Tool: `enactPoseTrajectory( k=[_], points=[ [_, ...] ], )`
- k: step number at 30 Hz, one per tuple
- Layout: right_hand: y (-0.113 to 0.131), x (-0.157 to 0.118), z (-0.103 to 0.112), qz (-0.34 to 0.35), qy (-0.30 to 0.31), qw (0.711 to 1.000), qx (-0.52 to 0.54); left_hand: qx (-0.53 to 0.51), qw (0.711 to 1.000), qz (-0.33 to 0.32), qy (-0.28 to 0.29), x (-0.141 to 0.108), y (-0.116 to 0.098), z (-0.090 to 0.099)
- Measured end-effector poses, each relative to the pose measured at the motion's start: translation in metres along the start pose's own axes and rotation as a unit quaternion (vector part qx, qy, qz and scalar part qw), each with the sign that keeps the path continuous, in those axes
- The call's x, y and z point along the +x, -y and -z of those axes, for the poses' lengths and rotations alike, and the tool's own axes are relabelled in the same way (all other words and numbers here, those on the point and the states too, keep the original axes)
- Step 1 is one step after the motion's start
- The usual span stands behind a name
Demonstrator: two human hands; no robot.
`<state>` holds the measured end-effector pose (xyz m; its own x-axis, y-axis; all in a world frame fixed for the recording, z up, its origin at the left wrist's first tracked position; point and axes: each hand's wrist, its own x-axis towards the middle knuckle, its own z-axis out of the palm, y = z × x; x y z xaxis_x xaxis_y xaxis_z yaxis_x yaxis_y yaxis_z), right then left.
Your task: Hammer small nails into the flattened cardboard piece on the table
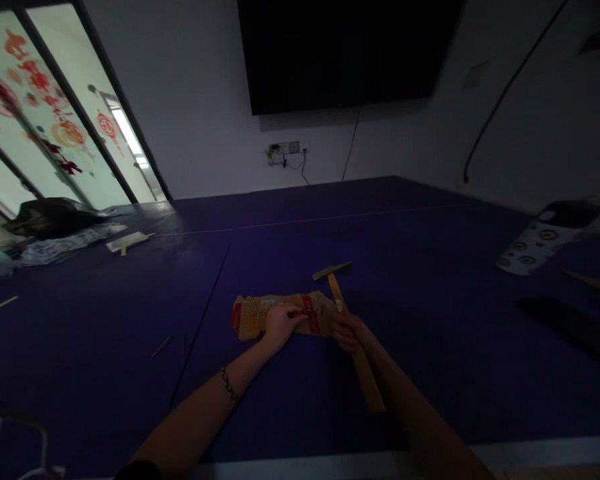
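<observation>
The left hand [280, 325] rests on the packet [253, 319], its fingertips drawn together near the red band. Whether they pinch something small or only press the packet is too dark to tell. The right hand [349, 332] grasps the hammer [366, 377] around the handle, just beside the packet's right end. The head lies beyond the right hand, on the far side of the packet, and the longer part of the handle runs back toward the person.

The packet lies directly under the left hand, flat but wrinkled, on the purple surface [270, 260]. It would seem best to spread it smooth and press it down firmly, since loose wrapping is likely to slide or buckle under the fingers. The right hand sits fairly high on the handle; that probably gives good aim, while a grip farther back would add force at the cost of control. Light, square contact looks the safer choice, with the left fingertips well out of the head's path. Two thin pieces [161, 346] lie well apart to the left of the left hand, out of the way. More light between the hands would help in placing the fingers.
</observation>
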<state>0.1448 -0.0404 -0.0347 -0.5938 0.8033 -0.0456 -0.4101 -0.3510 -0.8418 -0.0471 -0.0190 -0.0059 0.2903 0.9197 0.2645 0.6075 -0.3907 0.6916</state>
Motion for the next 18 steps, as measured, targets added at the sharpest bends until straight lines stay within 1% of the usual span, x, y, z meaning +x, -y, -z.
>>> enactPoseTrajectory(
  k=[7, 13, 18],
  points=[
    [0.0047, -0.0036, -0.0074, -0.001, -0.018, 1.000, 0.000, 0.025, 0.999, 0.026, 0.002, -0.0015, 0.0004, -0.0015],
    [0.0059, -0.0047, -0.0087, -0.008, -0.021, 1.000, -0.007, 0.026, 1.000, -0.008, 0.000, -0.0036, -0.0039, 0.0015],
    [0.0055, -0.0040, -0.0104, -0.004, -0.035, 0.999, -0.018, 0.025, 0.999, -0.028, 0.005, -0.0037, -0.0040, 0.0032]
  ],
)
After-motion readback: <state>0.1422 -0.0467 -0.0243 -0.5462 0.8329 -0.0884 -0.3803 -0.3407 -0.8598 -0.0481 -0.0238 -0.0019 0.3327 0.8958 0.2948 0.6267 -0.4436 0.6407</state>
